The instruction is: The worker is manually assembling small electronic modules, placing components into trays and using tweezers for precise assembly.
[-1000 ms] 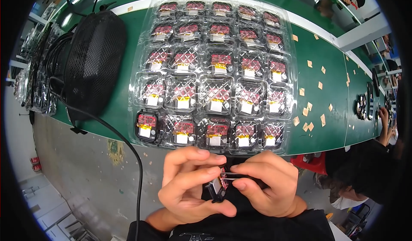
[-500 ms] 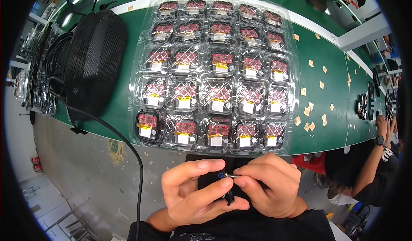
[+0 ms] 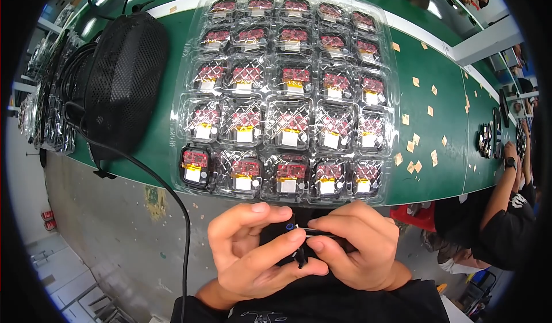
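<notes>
My left hand and my right hand meet just below the table edge, both closed around a small black device with a tiny blue dot on it. My right thumb and forefinger pinch a thin light strip at the device's side. Just above my hands lies a clear plastic blister tray whose pockets hold red circuit boards with silver and yellow parts. The nearest-left pocket holds a board in a black housing.
The tray rests on a green table. A black mesh pouch with a black cable lies at the left. Small tan squares are scattered at the right. Another person's arm with a wristwatch reaches in at the far right.
My fingers have shifted on the black device: the red board seen between them earlier is now hidden, and the device has turned to its dark side. The other person's arm has come in at the right.
</notes>
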`<action>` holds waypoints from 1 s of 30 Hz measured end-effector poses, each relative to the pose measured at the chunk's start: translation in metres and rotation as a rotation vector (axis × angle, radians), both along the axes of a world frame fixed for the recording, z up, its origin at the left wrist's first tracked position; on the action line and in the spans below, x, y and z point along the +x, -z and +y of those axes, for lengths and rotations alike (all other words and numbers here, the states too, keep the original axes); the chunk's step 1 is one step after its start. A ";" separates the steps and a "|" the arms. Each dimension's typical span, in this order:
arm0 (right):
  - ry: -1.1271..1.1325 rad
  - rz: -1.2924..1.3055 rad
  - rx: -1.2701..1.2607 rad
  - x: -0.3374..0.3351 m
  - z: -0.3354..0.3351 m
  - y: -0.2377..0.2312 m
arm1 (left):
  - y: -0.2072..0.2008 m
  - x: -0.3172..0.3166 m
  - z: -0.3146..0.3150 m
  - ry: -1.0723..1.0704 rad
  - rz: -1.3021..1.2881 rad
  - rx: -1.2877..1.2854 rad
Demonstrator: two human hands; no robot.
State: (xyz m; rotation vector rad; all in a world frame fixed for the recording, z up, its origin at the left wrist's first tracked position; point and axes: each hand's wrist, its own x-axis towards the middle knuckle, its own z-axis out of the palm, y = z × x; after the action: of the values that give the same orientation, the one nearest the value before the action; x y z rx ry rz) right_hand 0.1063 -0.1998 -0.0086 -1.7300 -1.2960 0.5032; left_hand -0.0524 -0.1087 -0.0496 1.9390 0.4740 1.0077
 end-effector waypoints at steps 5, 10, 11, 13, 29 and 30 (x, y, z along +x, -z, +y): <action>0.021 -0.013 0.006 0.001 0.000 0.002 | -0.004 -0.002 0.006 0.045 0.092 0.121; 0.008 0.031 0.009 0.002 0.000 0.004 | 0.001 0.002 0.003 0.058 -0.052 -0.095; 0.003 0.047 -0.002 0.002 0.000 0.004 | 0.004 0.004 0.002 0.067 -0.171 -0.194; 0.003 0.053 0.010 0.001 -0.001 0.004 | 0.005 0.002 0.000 0.088 -0.212 -0.315; 0.003 -0.453 0.373 0.002 0.001 0.021 | 0.003 -0.001 -0.002 0.115 -0.332 -0.561; -0.006 -0.474 0.388 0.003 0.002 0.022 | 0.003 -0.002 -0.002 0.117 -0.324 -0.552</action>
State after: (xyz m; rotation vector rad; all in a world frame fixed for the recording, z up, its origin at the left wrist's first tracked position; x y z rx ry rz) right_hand 0.1093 -0.1978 -0.0302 -1.5601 -1.6014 -0.1689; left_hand -0.0541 -0.1103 -0.0523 1.2725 0.3951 0.9686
